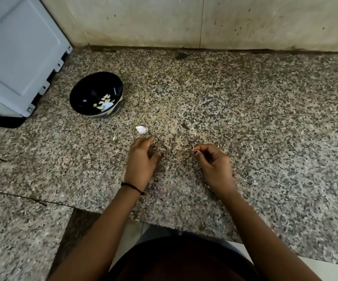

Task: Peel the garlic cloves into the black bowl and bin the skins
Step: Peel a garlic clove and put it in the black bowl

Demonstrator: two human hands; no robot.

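A speckled granite counter [245, 118], grainy in grey, tan and black, runs to a wall of pale, stained tiles [143, 21]. The glossy, round black bowl [83, 88] stands at the left, beside the corner of a smooth grey-white appliance [18, 57]. It holds a small heap of peeled garlic cloves [104, 102], pale yellow-green and crescent-shaped.

Between the bowl and the hands, a white papery garlic piece [141, 129] lies on the stone; whether it is a whole clove or only husk is unclear.

The left hand [143, 157], a thin black thread band [132, 186] at its wrist, hovers low with its fingers [151, 139] loosely curved and apart, nothing visible between them. The right hand [212, 159] has thumb and forefinger pressed together on a tiny pale skin scrap [192, 147], the other fingers curled in.
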